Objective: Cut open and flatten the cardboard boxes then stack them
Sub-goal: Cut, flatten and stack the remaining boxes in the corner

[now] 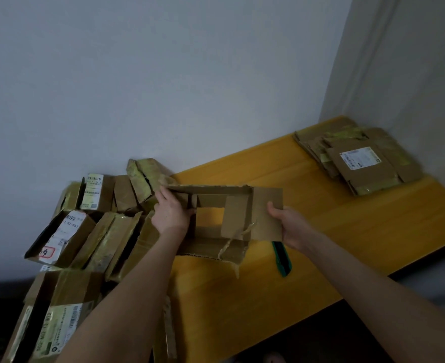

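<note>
Walls of pale grey meet in a corner at the upper right, and below them a yellow wooden surface (320, 218) runs from the middle of our view out to the right, its front edge dropping to a dark floor.

At the far left, a heap of unopened cardboard boxes (85, 226) leans against the wall, many wrapped in yellowish tape and carrying white shipping labels; several spill down toward the lower left.

Our left hand (170, 213) grips the left end of an opened box (224, 218), fingers (163, 196) curled over its torn left wall and closed on the cardboard. The box sits tipped on its side at the surface's left end, so we look straight through its hollow middle to the yellow wood behind. Loose tape trails from its lower right corner.

Our right hand (289, 226) clamps the box's right flap, thumb on the face toward us and the remaining fingers hidden behind the cardboard.

Just under that hand, a green utility knife (283, 260) lies on the surface, untouched.

Well apart, in the far right corner, a stack of flattened boxes (360, 158) rests on the surface, the top piece showing a white label.
</note>
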`<state>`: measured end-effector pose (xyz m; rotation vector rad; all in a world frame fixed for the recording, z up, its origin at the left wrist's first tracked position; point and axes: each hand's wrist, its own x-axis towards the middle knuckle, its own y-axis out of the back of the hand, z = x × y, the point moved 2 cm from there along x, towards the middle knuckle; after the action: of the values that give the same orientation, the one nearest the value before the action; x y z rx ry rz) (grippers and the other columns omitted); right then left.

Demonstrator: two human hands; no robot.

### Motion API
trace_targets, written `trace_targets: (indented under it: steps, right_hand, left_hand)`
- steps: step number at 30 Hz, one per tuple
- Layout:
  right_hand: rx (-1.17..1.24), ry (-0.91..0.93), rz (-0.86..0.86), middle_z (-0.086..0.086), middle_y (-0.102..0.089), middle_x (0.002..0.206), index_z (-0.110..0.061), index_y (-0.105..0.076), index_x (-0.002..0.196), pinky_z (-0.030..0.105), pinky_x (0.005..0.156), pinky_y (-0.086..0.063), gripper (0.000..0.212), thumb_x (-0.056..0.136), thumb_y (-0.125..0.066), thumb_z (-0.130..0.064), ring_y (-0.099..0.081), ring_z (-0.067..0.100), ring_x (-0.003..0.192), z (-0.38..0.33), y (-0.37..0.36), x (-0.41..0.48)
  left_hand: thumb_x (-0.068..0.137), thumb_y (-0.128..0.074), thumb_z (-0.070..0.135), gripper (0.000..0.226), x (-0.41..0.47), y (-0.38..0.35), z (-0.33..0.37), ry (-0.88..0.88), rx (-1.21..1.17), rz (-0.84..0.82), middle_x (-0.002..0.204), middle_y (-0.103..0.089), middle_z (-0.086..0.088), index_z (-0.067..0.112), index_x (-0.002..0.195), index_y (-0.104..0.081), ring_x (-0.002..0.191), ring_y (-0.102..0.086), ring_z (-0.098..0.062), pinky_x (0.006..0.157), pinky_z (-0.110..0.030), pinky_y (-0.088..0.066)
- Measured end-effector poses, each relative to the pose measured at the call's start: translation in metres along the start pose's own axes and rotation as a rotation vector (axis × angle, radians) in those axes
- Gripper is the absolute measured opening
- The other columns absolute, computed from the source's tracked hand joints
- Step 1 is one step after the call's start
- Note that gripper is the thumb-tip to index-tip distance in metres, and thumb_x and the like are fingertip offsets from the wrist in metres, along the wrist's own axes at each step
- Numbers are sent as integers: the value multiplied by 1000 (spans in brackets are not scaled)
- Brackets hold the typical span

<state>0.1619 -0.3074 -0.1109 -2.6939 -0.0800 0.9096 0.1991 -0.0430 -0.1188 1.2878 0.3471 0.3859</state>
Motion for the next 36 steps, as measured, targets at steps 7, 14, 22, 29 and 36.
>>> trace_targets:
  steps: [7,14,22,29,36]
  right_hand:
    - [8,34,103,12,-62,107,-5,-51,124,37,67,-51,35,99,-51,-28,-61,27,91,-3,-2,9]
    - [105,12,135,13,-62,113,-6,-50,133,46,81,-52,48,98,-48,-39,-59,31,101,5,24,14]
    - [242,-147,-81,14,-58,130,-14,-56,132,48,94,-47,66,89,-46,-63,-53,37,120,8,32,15]
    - [-69,38,-44,5,-58,119,-27,-33,147,41,76,-52,73,86,-51,7,-59,26,97,-1,15,13]
    - [-65,-10,-16,-2,-57,120,-26,-50,136,44,89,-49,46,95,-51,-47,-56,25,108,0,7,19]
  left_hand:
    - [84,-69,31,83,4,2,-2,-100,-295,-186,143,-34,-16,12,149,-21,119,-50,-37,94,-48,-50]
    - [100,-44,40,22,9,38,-23,150,-1046,-577,112,-59,-10,23,105,-57,97,-59,-27,69,-39,-53]
    - [81,-47,60,61,1,46,-23,58,-1283,-934,114,-65,-14,17,123,-59,104,-63,-30,82,-44,-55]
    - [72,-52,70,79,-2,42,-17,68,-1124,-774,134,-52,-15,26,138,-45,119,-53,-36,85,-46,-50]
    - [91,-64,18,28,-19,35,-12,-163,-1039,-514,122,-65,-7,26,118,-61,98,-68,-16,71,-25,-57]
